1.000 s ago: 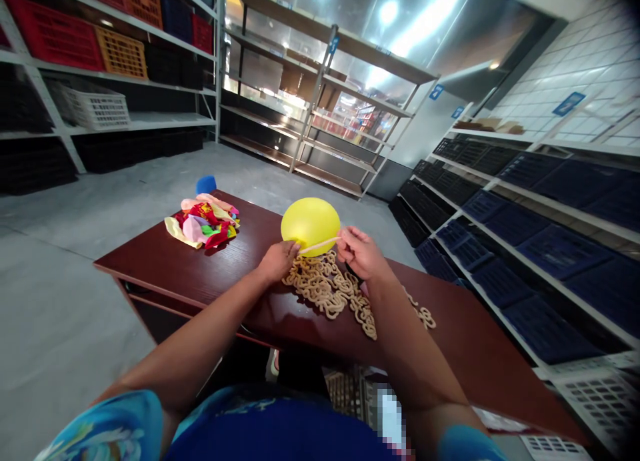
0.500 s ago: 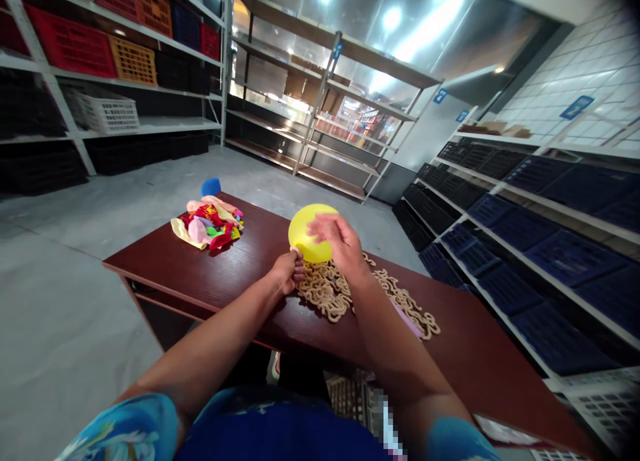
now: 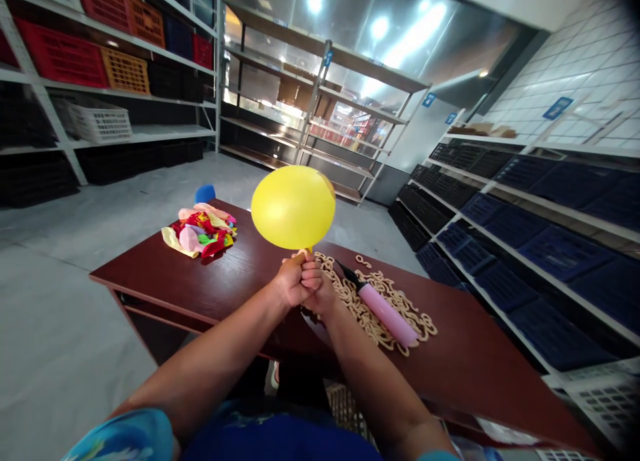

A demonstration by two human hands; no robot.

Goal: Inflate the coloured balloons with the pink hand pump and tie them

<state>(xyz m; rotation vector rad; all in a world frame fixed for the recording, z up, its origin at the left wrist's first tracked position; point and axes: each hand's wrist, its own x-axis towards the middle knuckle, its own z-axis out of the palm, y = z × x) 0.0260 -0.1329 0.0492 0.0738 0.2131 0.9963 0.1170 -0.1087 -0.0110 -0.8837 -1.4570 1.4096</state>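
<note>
An inflated yellow balloon (image 3: 293,207) stands upright above my two hands, over the middle of the table. My left hand (image 3: 294,281) is closed round its neck. Pressed against it from the right, my right hand (image 3: 318,289) is closed too, with its fingers at the neck. Just right of my hands, a pink hand pump (image 3: 387,314) with a black nozzle lies on a heap of beige curly pieces (image 3: 357,304). Limp balloons in several colours (image 3: 203,231) lie in a pile at the table's left end.
The dark red-brown table (image 3: 465,367) stretches off to the lower right. A blue rounded object (image 3: 205,193) shows behind its far left corner. Shelves with red and yellow crates (image 3: 125,71) stand left, bare-looking metal racks behind, and shelves of dark blue bins (image 3: 560,261) right.
My right hand has come down from beside the balloon to join my left hand at the neck. The balloon now shows whole and nearer, higher up, and the pump is uncovered.
</note>
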